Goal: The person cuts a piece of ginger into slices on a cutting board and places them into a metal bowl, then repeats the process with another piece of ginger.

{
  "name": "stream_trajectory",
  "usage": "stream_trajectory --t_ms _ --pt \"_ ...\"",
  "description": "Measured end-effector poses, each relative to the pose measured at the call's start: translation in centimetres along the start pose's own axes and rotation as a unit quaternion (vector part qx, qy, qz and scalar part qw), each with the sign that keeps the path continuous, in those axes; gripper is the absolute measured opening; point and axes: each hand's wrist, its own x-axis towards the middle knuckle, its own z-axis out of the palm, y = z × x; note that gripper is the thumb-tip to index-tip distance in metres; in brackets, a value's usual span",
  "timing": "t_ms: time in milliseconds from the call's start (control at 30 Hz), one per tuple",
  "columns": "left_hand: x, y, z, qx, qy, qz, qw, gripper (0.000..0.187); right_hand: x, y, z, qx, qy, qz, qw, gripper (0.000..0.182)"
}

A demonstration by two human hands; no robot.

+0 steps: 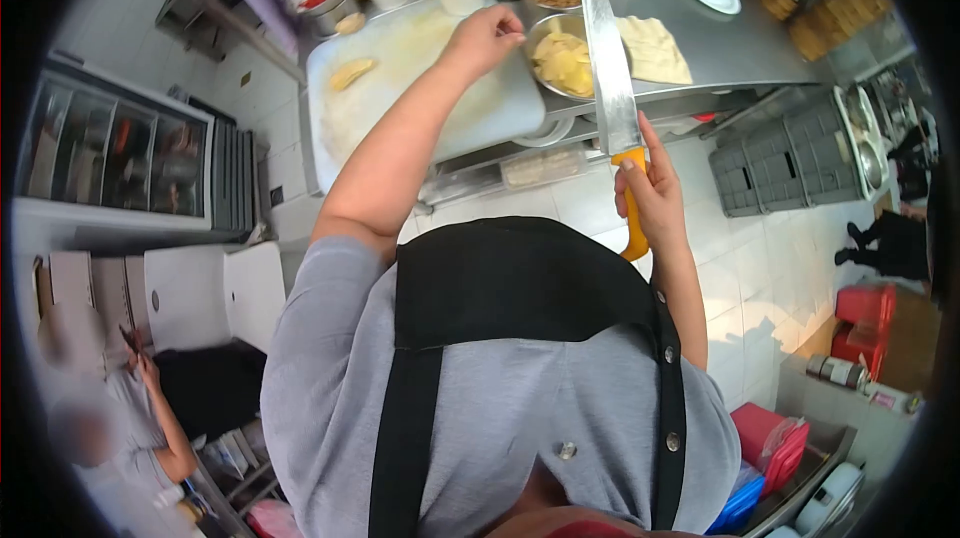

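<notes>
Mid-prep: right hand clenched around the knife handle, blade pointing up and away, over the counter edge. Left hand reaches across the board, fingers pinched at the bowl rim; whether it grasps a piece, cannot tell. Bowl holds yellow slices. Likely fetching a piece for cutting; next needs it laid flat on the board, knife brought over.

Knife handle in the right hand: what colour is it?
Orange-yellow. The knife handle shows best in the head view, gripped by the right hand below the steel blade.
</notes>
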Motion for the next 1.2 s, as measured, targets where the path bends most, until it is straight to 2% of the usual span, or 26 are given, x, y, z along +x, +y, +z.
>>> stream_trajectory --t_ms 133,233,333,367,433,533,633,733,833,933,1200 --pt "-5.6 -5.4 -5.8 0.187 -0.063 -0.143 0.970 0.024 0.8 0.9 2.0 0.005 -0.106 0.077 0.991 0.059" --pt "-10.2 -7.3 -6.6 0.226 -0.089 -0.201 0.949 0.031 2.2 2.4 3.4 -0.008 -0.189 0.135 0.973 0.058" --pt "-12.8 -8.0 -6.0 0.252 0.013 -0.170 0.953 0.037 3.8 4.3 4.2 0.015 -0.238 0.159 0.958 0.057" --pt "-13.1 -8.2 -5.9 0.231 0.011 -0.181 0.956 0.039 4.3 5.0 4.4 0.017 -0.250 0.157 0.955 0.056" --pt "-12.9 -8.3 -5.5 0.187 0.007 -0.200 0.962 0.043 4.9 5.8 5.2 0.020 -0.256 0.169 0.952 0.056" --pt "-13.6 -7.8 -4.7 0.197 0.036 -0.182 0.963 0.042 5.4 6.6 6.3 0.018 -0.268 0.185 0.945 0.056" --pt "-13.5 -6.7 -5.1 0.198 0.035 -0.208 0.957 0.040 5.5 7.4 7.1 0.014 -0.276 0.199 0.940 0.056" --pt "-12.6 -8.1 -6.1 0.142 0.009 -0.227 0.963 0.033 5.7 7.8 7.5 0.016 -0.279 0.206 0.938 0.057" --pt "-10.7 -8.4 -6.8 0.094 -0.046 -0.306 0.946 0.031 5.9 8.0 7.5 0.014 -0.281 0.207 0.937 0.057" --pt "-9.5 -7.7 -7.2 0.145 -0.104 -0.320 0.930 0.032 5.9 8.0 7.6 0.005 -0.283 0.204 0.937 0.057" --pt "-8.7 -7.0 -7.5 0.174 -0.146 -0.323 0.919 0.035 6.3 7.2 7.5 -0.034 -0.291 0.216 0.931 0.057"
